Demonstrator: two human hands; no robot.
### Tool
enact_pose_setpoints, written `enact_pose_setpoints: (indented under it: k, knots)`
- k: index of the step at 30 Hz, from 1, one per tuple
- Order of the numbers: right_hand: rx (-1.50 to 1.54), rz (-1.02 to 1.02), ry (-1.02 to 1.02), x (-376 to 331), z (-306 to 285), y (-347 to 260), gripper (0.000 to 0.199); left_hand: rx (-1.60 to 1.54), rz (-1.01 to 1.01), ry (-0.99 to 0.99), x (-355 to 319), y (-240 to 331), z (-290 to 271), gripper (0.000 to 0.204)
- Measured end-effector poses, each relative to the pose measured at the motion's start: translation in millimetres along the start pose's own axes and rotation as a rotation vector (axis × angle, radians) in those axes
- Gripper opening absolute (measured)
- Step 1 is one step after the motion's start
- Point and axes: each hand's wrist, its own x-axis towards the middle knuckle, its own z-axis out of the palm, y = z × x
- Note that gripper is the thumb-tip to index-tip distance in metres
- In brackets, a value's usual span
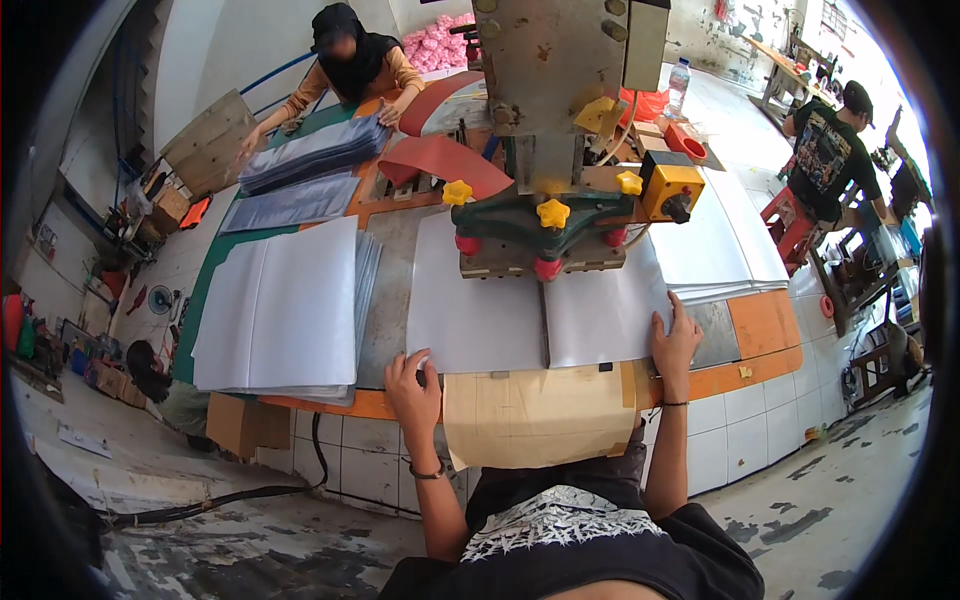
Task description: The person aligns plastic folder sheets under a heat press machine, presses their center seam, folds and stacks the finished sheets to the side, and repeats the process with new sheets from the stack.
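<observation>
A wide white sheet (480, 320) lies flat in front of me, its back part under the head of a press (550, 230). A dark narrow strip runs front to back across the sheet. My left hand (412, 388) has its fingers bent at the sheet's near left corner, thumb beside them, pinching the edge. At the right edge rests my right hand (678, 345), its fingers stretched forward and apart from the thumb, touching the sheet's border. Below the sheet's near edge, a tan board (540, 415) hangs over the table front.
White sheets are stacked at left (275, 300) and right (715, 235). Across the table, a person (355, 60) handles a pile of clear dark-looking sheets (310, 150). A yellow control box (672, 188) sits beside the press. Another person (835, 150) sits at far right.
</observation>
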Motion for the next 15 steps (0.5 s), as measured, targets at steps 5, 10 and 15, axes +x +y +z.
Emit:
enact_pose_setpoints:
  k: [5,10,15]
  knots:
    - [0.027,-0.035,0.063,2.2,5.6,7.0,0.049,-0.002,-0.021,-0.014,1.2,2.1,0.2,0.016]
    - [0.047,-0.014,0.042,-1.1,6.8,5.8,0.048,0.018,-0.03,-0.009,1.1,-1.1,-1.6,0.016]
    - [0.055,-0.014,0.081,-1.4,4.1,4.0,0.047,-0.002,-0.052,-0.015,0.8,2.7,1.1,0.015]
